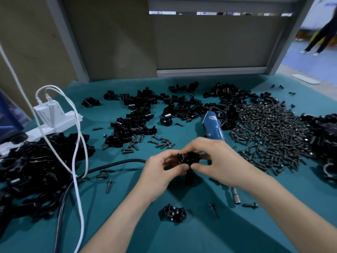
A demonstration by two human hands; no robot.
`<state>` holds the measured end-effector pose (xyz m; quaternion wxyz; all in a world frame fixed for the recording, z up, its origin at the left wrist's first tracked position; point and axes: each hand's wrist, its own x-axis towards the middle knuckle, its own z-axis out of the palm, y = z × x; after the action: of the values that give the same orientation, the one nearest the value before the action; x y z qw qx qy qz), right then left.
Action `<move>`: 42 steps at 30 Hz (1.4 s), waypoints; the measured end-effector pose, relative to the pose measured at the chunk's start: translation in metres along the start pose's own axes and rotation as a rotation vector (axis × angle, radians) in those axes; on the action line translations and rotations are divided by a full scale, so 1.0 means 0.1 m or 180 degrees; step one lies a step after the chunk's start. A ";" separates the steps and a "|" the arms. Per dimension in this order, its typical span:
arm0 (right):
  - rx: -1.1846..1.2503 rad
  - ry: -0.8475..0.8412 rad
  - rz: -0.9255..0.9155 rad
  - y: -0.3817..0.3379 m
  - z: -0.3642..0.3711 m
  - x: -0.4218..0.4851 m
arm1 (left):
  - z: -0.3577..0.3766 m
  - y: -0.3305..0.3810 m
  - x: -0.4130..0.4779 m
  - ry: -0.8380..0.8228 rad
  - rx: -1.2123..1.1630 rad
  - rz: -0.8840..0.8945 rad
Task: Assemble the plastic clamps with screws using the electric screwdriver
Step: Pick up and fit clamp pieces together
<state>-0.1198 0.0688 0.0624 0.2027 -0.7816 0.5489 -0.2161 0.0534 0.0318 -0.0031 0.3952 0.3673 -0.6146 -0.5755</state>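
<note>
Both hands meet above the teal table and grasp one black plastic clamp between them. The left hand pinches its left end with curled fingers, and the right hand pinches its right end between thumb and fingertips. Just beyond the grip, partly behind the right hand, lies the blue electric screwdriver — untouched. Right of the grip spreads a big pile of screws; beyond the grip, loose clamp halves lie scattered. Nearer the person than the grip, a single clamp half rests on the table, a lone screw to its right. Left of the grip, a black cable runs towards a heap of clamps.
</note>
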 end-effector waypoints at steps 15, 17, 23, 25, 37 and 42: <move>0.1353 0.0929 0.0019 -0.09 0.05 -0.06 | 0.28 0.20 -0.10 0.0425 -0.1615 -0.0011; 0.1166 0.1013 -0.0016 -0.09 0.09 -0.06 | 0.27 0.19 -0.09 0.0335 -0.1831 -0.0080; 0.0448 0.0752 -0.0075 -0.07 0.11 -0.06 | 0.26 0.17 -0.07 0.0277 -0.2084 -0.0078; 0.0283 0.0658 -0.0081 -0.07 0.12 -0.06 | 0.25 0.17 -0.07 0.0298 -0.2070 -0.0126; -0.0208 0.0328 0.2419 0.66 -0.17 0.30 | 0.19 0.09 -0.03 0.0473 -0.2078 -0.0299; 0.0734 0.0624 0.2492 0.73 -0.21 0.37 | 0.17 0.06 -0.03 0.0457 -0.1968 -0.0324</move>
<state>-0.1769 0.0087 0.0438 0.3025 -0.4619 0.7934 -0.2562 0.0393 0.0417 0.0027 0.5011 0.2997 -0.3621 -0.7266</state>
